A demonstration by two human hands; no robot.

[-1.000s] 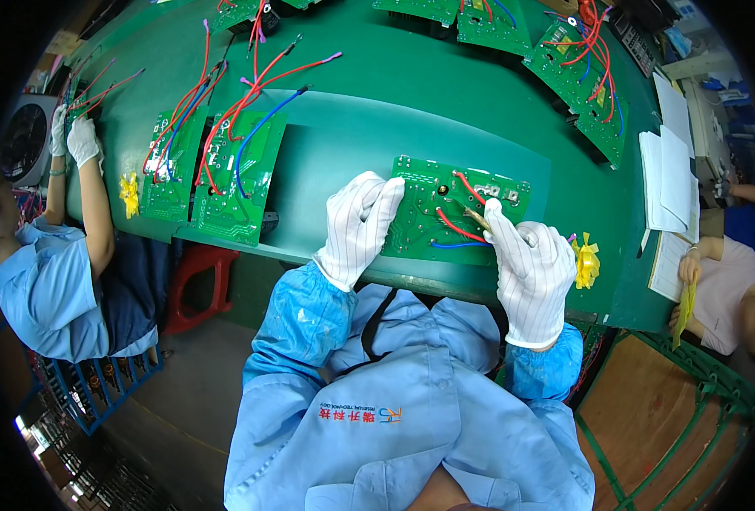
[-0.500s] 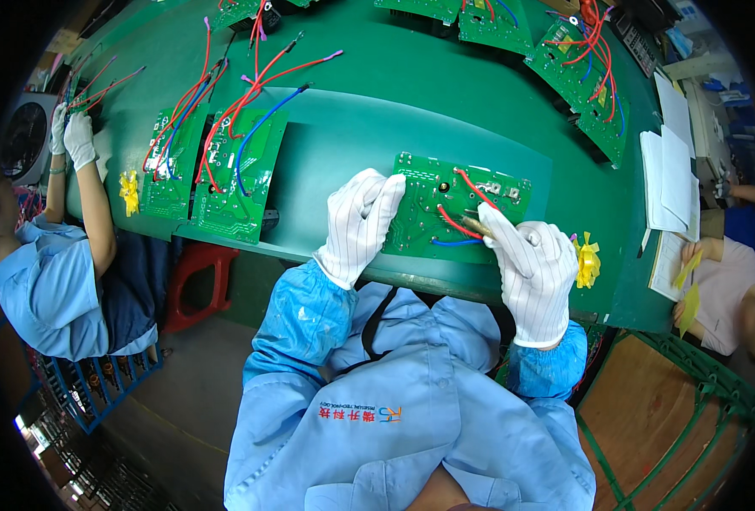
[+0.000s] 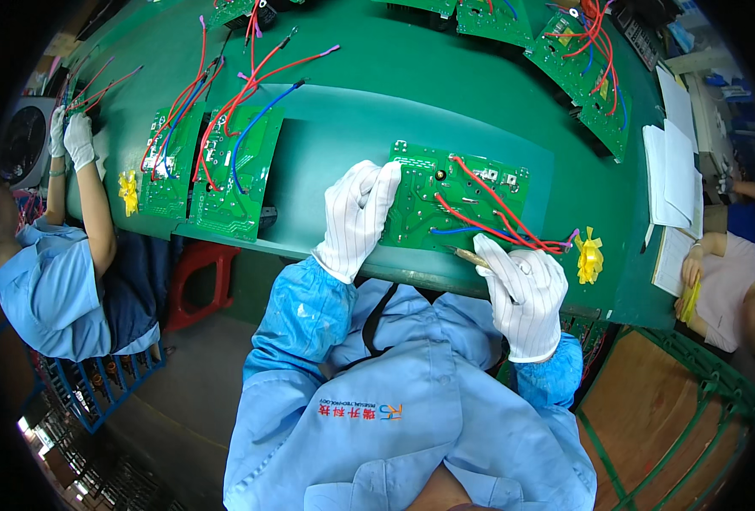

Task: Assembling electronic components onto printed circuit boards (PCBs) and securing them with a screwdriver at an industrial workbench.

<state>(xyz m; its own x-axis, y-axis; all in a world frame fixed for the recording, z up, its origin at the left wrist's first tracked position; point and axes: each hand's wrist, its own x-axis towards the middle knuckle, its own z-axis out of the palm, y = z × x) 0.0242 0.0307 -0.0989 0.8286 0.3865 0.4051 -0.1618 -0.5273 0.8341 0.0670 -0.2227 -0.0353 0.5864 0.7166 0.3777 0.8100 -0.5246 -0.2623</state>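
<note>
A green circuit board [image 3: 420, 204] lies in front of me at the table's near side. My left hand [image 3: 357, 217], in a white striped glove, is closed on the board's left edge. Red wires [image 3: 480, 215] and one blue wire [image 3: 456, 230] run from the board to the right, past its edge. Just off its lower right corner, my right hand [image 3: 526, 294], gloved too, is closed around a slim tan pointed tool [image 3: 471, 257]. The tool's tip points left, near the board's front edge; most of its shaft is hidden by the fingers.
Two wired boards [image 3: 237, 170] lie to the left. More boards [image 3: 582, 85] stand along the far side. Yellow bundles [image 3: 589, 255] sit at both sides. Papers [image 3: 674, 179] lie at the right edge. Co-workers sit left [image 3: 50, 285] and right [image 3: 726, 277].
My right hand has drawn back toward me with the tool, off the board, uncovering the red wires. The left hand keeps its hold. At right, the co-worker's hand with yellow strips has moved.
</note>
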